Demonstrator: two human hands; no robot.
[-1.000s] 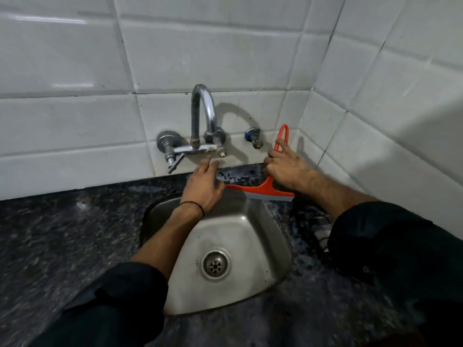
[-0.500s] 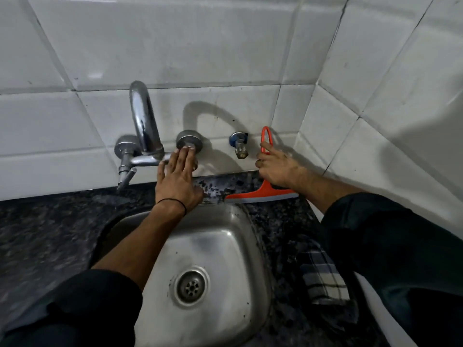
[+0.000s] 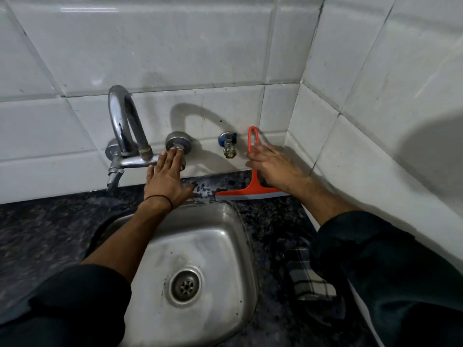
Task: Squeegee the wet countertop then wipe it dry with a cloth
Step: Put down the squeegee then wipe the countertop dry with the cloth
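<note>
Head view looks down on a dark speckled granite counter (image 3: pixel 265 216) set into a corner of white glazed wall tiles (image 3: pixel 175 58), with a square stainless-steel sink (image 3: pixel 200 246) sunk into it. The left hand (image 3: pixel 166 181) lies flat and spread, palm down at the sink's far rim, fingertips touching the round chrome tap fitting (image 3: pixel 178 144) on the wall; it grasps nothing. Compared with half a second ago it sits in much the same spot, though the curved chrome faucet spout (image 3: pixel 122 121) now stands further towards the left of the fitting in the picture. The right hand (image 3: pixel 273 166) is closed loosely round the upright stem of the orange plastic squeegee (image 3: pixel 250 189), whose looped handle leans against the wall tiles just beside a small blue-capped brass valve (image 3: pixel 228 146). The squeegee's grey rubber blade rests on the wet counter behind the sink's right rear corner, near the wall, where it also lay before. A folded checked cloth (image 3: pixel 308 279) lies on the counter to the right of the sink, partly hidden under the dark right sleeve (image 3: pixel 375 259); more of it showed earlier.
</note>
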